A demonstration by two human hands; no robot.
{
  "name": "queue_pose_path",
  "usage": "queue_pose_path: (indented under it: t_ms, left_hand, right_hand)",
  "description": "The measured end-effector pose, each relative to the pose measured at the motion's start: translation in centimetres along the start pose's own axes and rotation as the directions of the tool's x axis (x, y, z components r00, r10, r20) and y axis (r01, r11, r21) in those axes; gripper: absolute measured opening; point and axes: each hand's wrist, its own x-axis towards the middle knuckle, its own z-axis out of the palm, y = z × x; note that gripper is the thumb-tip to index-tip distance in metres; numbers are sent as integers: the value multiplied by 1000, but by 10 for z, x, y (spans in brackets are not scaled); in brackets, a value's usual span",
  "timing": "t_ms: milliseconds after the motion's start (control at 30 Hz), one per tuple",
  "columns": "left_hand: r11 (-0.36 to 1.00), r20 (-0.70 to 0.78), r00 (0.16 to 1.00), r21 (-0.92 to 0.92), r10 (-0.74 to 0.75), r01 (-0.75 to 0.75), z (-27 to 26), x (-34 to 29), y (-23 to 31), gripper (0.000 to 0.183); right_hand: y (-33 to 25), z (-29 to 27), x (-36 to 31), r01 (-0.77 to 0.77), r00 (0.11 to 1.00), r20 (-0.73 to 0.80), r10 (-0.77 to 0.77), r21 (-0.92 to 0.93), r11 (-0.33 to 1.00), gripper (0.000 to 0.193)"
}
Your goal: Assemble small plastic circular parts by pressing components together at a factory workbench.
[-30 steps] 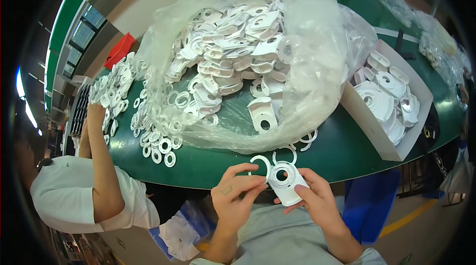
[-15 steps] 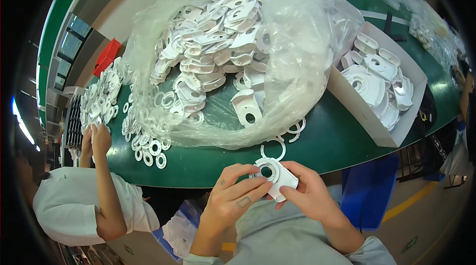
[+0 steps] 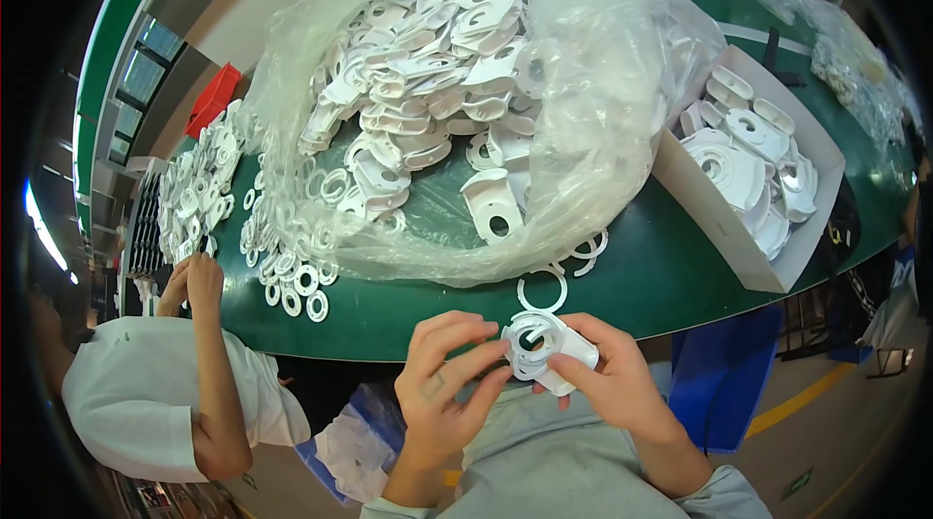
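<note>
Over the near table edge, my right hand [image 3: 622, 378] grips a white plastic housing [image 3: 573, 349], thumb on top and fingers beneath. A round opening shows at the housing's left end, with a pale curved piece inside it; whether that piece is separate I cannot tell. Beside that end, my left hand [image 3: 447, 383] has its fingers apart and bent, fingertips close to or touching the rim. Just beyond the housing, a thin white ring [image 3: 541, 309] lies on the green table [image 3: 418, 310], with curved white pieces [image 3: 591, 247] farther back.
A large clear plastic bag [image 3: 593, 111] heaped with white housings [image 3: 428, 62] fills the middle. To its right stands a carton [image 3: 724, 218] of white parts. Small rings [image 3: 292, 300] lie left of the bag. A co-worker [image 3: 175, 393] works at the left, near a red bin [image 3: 212, 101].
My left fingers have come off the top of the housing and spread apart at its left side. My right hand still grips the housing, which is slightly turned. The view has shifted a little.
</note>
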Motion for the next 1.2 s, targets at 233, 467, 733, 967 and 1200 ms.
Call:
queue_pose_path:
  t_ms: [233, 467, 733, 967, 1200]
  left_hand:
    - [851, -17, 924, -398, -381, 343, 14, -14, 2, 28]
    - [767, -7, 870, -476, -493, 431, 22, -23, 0, 25]
    - [600, 73, 806, -630, -587, 493, 23, -26, -2, 32]
    - [686, 38, 841, -558, -540, 466, 22, -28, -7, 37]
    - [745, -12, 850, -489, -527, 455, 25, -31, -6, 38]
  right_hand:
    - [0, 1, -2, 0, 999, -36, -2, -64, 998, 25]
    - [4, 4, -4, 15, 999, -27, -17, -49, 999, 25]
    - [14, 0, -3, 185, 982, 64, -175, -193, 964, 28]
    - [1, 7, -4, 25, 998, 62, -12, -211, 977, 34]
    - [9, 4, -3, 26, 996, 85, -14, -143, 989, 40]
